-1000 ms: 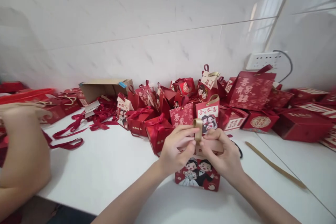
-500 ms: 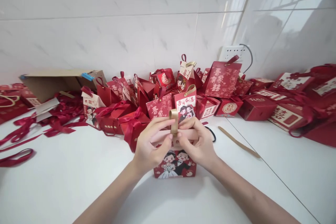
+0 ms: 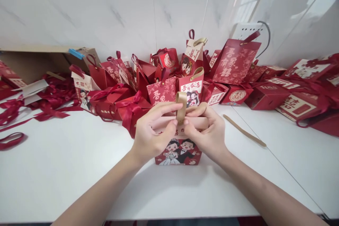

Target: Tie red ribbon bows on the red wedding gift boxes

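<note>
A red gift box (image 3: pixel 178 152) with a cartoon couple on its front stands upright on the white table, between my hands. From its pale top edge rises a looped gold ribbon (image 3: pixel 181 107). My left hand (image 3: pixel 156 129) pinches the box top on the left of the ribbon, thumb in front and fingers behind. On the right, my right hand (image 3: pixel 206 130) grips the same top edge, its thumb close to the ribbon's base. The ribbon's lower end is partly hidden by the thumbs.
Many red boxes (image 3: pixel 237 61) with ribbon loops crowd the table's back along the tiled wall. A cardboard box (image 3: pixel 34 61) and loose red ribbons (image 3: pixel 57 93) are at the left. A gold strip (image 3: pixel 245 131) lies right of my hands. A power strip (image 3: pixel 245 31) is behind.
The view has tilted down and come closer, so the table's front edge shows. Both hands keep their hold on the box top, with little visible change at the ribbon.
</note>
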`<state>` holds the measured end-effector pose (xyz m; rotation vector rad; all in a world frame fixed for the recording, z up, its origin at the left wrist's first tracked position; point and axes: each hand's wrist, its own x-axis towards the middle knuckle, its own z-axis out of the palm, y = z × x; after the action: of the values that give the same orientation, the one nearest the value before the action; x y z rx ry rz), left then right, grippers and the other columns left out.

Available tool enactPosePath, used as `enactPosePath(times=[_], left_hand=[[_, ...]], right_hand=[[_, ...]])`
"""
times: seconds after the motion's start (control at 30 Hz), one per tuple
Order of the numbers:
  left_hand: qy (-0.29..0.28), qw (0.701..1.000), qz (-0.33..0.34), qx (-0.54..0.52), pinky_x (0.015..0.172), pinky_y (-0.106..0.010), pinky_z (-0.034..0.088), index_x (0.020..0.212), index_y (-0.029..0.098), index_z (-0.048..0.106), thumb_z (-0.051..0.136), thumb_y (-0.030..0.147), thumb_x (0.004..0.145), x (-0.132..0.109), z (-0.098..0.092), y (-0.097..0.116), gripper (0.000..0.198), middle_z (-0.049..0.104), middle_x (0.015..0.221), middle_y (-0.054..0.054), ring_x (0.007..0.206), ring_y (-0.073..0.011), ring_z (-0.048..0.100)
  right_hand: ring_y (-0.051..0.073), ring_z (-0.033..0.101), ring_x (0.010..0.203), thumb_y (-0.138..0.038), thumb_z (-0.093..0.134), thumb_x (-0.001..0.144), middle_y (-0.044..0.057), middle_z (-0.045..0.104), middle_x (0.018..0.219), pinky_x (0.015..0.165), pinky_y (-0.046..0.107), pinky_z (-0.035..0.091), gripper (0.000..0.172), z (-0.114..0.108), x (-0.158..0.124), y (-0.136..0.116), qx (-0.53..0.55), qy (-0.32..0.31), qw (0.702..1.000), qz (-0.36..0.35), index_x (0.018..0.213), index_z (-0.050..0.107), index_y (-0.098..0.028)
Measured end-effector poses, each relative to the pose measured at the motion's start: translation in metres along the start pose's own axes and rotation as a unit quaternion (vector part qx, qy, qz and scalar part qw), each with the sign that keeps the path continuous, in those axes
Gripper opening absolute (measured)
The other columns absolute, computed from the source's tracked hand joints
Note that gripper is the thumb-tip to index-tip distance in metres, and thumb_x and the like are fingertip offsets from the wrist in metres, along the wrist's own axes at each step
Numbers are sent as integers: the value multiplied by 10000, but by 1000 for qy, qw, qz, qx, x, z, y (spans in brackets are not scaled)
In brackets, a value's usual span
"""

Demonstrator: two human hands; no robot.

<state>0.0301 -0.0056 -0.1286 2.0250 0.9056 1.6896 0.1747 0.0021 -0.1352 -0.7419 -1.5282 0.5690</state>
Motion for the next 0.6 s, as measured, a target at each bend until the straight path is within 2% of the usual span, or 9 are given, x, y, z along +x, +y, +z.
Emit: enactPosePath(times=[0.1,0.17,0.3,0.4,0.53,0.6], left_hand=[[-7,1000,-24,-16,694,-301,595,1213,207,575,582,118,772,0,0,-2,450,682,1032,-60,800,-175,667],[-4,1000,-25,-19,674,-294,593,1245,192,543,584,128,775,-1,0,-3,477,668,1083,-73,776,-167,667],[12,999,-45,-28,683,-265,578,1195,197,553,596,180,794,1,0,-3,403,661,1101,-70,834,-167,667],[18,995,-65,-68,718,-266,571,1174,207,541,535,260,854,3,1,-2,325,669,1054,-67,907,-174,659],[8,997,-44,-62,750,-275,566,1160,196,524,651,238,761,3,1,-2,420,665,984,-55,907,-179,651],[13,997,-58,-49,734,-261,566,1165,198,517,655,203,755,1,0,-3,433,659,978,-50,914,-175,650]], right_hand=[[140,650,637,-154,611,696,-1,692,785,548,249,514,139,1,-1,0,7,-1,1000,6,725,494,-224],[146,656,660,-151,611,699,2,692,792,563,255,519,139,1,-1,0,9,-6,1000,-3,727,496,-224],[148,653,660,-141,613,692,-4,683,766,566,257,520,157,1,0,-1,4,0,1000,-15,724,486,-227],[147,649,664,-146,608,692,-5,673,757,579,262,520,152,2,0,-1,-1,5,1000,-14,717,482,-227],[135,641,654,-133,603,694,-12,667,747,580,249,512,146,1,0,-1,-3,2,1000,-19,709,488,-222],[129,634,635,-129,600,696,-19,664,728,569,240,505,143,1,1,-1,-5,1,1000,-18,708,491,-220]])
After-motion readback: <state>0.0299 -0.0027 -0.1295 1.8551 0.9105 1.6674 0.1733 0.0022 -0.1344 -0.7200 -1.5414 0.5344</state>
